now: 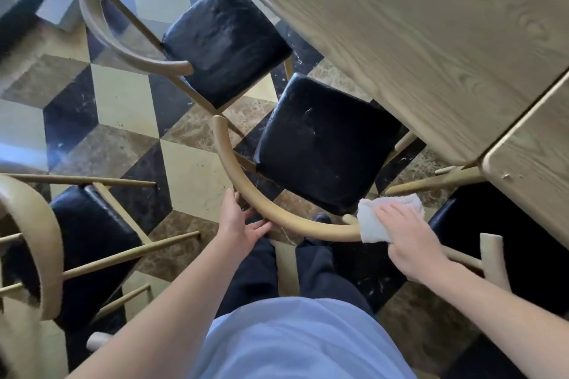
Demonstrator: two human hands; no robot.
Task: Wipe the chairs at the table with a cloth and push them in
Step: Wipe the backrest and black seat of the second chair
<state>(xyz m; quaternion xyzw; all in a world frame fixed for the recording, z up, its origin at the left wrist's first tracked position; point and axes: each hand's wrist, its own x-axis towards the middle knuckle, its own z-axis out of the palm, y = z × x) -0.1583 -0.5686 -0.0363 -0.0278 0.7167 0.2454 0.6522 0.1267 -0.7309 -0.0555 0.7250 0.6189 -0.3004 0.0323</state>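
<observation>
Standing directly behind the middle chair (323,144), looking straight down. Right hand (409,234) laid over a white cloth (374,221), fingers fairly flat, pressing it onto the right end of the curved backrest rail (246,194); likely placed there to wipe the rail's end and top face. Left hand (243,224) resting against the rail's left side, fingers loose and mostly straight, not clearly wrapped round it; probably there to steady the chair against the wiping pressure. Black seat of this chair pulled out, front edge just tucked under the tabletop (400,40), so pushing in not yet done. Second chair (224,43) further along, also pulled out and angled. Third chair (89,240) at lower left, well apart from the tabletop. Fourth dark seat (508,240) at right, partly hidden under the tabletop corner. Chequered floor (123,92) beneath.
</observation>
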